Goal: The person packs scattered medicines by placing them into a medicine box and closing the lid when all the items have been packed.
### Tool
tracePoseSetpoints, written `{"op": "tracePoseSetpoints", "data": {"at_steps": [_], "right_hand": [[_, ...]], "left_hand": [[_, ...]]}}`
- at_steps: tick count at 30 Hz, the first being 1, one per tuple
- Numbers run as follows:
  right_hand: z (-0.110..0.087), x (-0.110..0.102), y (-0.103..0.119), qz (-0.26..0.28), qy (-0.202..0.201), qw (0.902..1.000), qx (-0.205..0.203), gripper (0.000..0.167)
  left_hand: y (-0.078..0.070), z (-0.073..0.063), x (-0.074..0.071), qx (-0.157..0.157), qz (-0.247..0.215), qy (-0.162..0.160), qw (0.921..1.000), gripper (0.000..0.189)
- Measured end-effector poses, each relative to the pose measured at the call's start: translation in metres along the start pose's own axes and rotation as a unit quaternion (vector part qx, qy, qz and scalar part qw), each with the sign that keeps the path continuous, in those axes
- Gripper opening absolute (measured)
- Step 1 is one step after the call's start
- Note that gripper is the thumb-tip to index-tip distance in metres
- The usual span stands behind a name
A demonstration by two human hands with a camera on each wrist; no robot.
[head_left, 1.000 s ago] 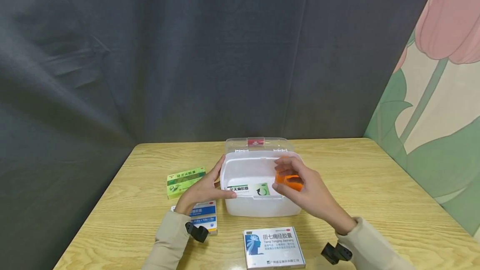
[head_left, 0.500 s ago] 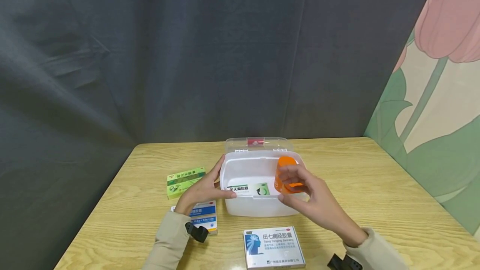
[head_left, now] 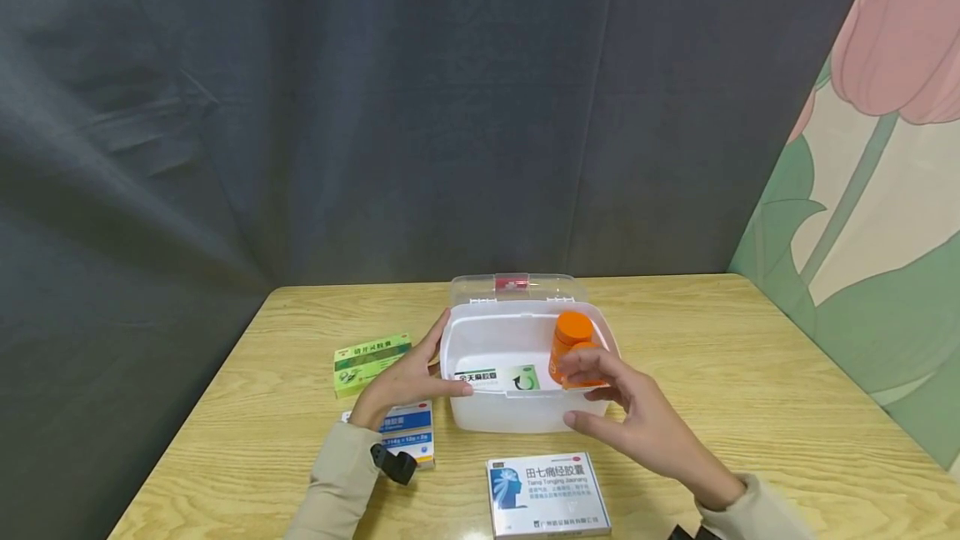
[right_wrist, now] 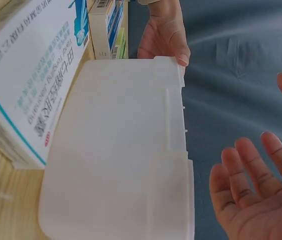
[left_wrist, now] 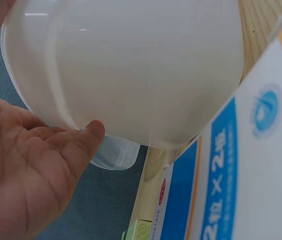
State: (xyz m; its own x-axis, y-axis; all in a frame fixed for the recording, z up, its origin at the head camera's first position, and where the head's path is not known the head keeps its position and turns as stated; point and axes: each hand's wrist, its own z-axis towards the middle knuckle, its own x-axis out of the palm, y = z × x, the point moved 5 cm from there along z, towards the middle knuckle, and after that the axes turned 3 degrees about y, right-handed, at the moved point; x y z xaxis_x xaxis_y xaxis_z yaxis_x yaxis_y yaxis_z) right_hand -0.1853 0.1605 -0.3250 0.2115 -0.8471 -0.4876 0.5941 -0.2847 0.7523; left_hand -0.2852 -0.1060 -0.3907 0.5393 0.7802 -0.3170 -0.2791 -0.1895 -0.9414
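- dial: head view, twelve pointing away from the person.
- nearest: white carton (head_left: pixel 550 495), blue head picture on its face, flat on the counter (head_left: pixel 712 373); long axis looks to run nine to three.
- blue-and-white carton (head_left: pixel 411 440): at ten from the white carton, partly hidden by the left wrist.
- right hand (head_left: pixel 637 419): fingers apart, loosely bent, gripping nothing; palm bare in the right wrist view. they reach toward ten, at the box's front right corner.
- key relation: white carton lies at about seven from those fingers, near but apart. right hand is the closer of the two, its thumb tip nearest.
- left hand (head_left: pixel 408 377): fingers extended along the box's left wall, thumb on the front rim; seems to steady it.
- plastic box (head_left: pixel 517 415): mouth up, between the hands, long axis nine to three.
- inside: white-and-green carton (head_left: pixel 498 379) toward seven; orange bottle (head_left: pixel 573 327) upright toward two, at eleven from the right fingers; second orange container (head_left: pixel 583 382) just before it, half hidden by them, contact unclear.
- green carton (head_left: pixel 366 363): between nine and ten from the left hand.
- farthest: clear lid (head_left: pixel 476 288), folded back at twelve.
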Motion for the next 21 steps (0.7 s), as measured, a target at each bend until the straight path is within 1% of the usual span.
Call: {"op": "tracePoseSetpoints", "data": {"at_steps": [2, 6, 10, 17, 21], "right_hand": [[-0.002, 0.001, -0.002, 0.006, -0.002, 1.0000, 0.004, 0.042], [-0.007, 0.002, -0.007, 0.015, -0.004, 0.9995, 0.026, 0.042], [-0.010, 0.005, -0.012, 0.016, 0.002, 0.9989, 0.044, 0.042], [-0.012, 0.006, -0.017, 0.017, 0.012, 0.9979, 0.061, 0.042], [-0.014, 0.006, -0.019, 0.020, 0.019, 0.9976, 0.064, 0.043]], "left_hand": [[0.000, 0.000, 0.000, -0.003, 0.001, -0.001, 1.0000, 0.115], [0.000, -0.001, 0.000, -0.013, 0.004, -0.003, 0.9999, 0.115], [0.000, -0.001, 0.000, -0.017, -0.001, -0.002, 0.9998, 0.116], [0.000, 0.000, 0.000, -0.010, -0.008, 0.003, 0.9999, 0.116], [0.000, 0.000, 0.000, -0.007, -0.007, 0.004, 0.9999, 0.116]]}}
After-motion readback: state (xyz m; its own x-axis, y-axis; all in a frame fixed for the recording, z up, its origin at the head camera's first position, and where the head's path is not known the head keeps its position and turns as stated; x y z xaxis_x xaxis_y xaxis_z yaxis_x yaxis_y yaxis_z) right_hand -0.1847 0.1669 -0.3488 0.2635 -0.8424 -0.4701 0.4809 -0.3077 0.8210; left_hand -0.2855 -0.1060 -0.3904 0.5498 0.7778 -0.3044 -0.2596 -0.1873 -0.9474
